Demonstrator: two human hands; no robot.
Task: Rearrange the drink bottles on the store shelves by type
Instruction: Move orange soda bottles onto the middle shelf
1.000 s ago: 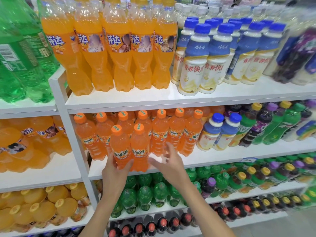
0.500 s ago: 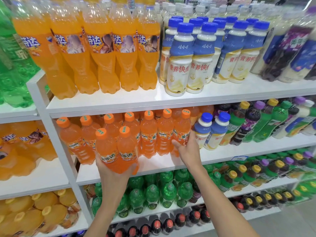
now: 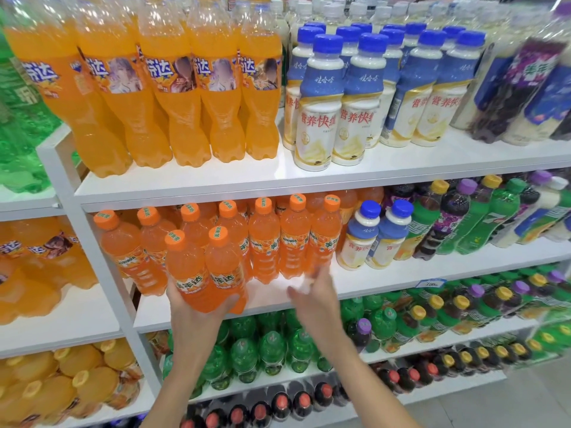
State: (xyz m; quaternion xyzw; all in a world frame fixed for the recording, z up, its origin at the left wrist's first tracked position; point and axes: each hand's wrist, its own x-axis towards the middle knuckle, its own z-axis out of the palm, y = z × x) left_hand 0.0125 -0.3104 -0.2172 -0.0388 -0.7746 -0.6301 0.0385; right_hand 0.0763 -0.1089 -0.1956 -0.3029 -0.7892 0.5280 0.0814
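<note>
Left hand (image 3: 197,313) lower centre of frame, fingers wrapped round two orange bottles (image 3: 190,273); bottles upright at front edge of middle shelf (image 3: 401,278). Right hand (image 3: 312,293) just right of them, blurred, fingers spread, holding nothing. Orange bottle row (image 3: 265,242) behind.

Left forearm (image 3: 173,381) and right forearm (image 3: 364,375) both bare, slim, skin showing right to the near frame edge. Left hand (image 3: 197,316) sharp, bare fingers; right hand (image 3: 315,301) smeared by motion blur, finger detail unreadable.
</note>
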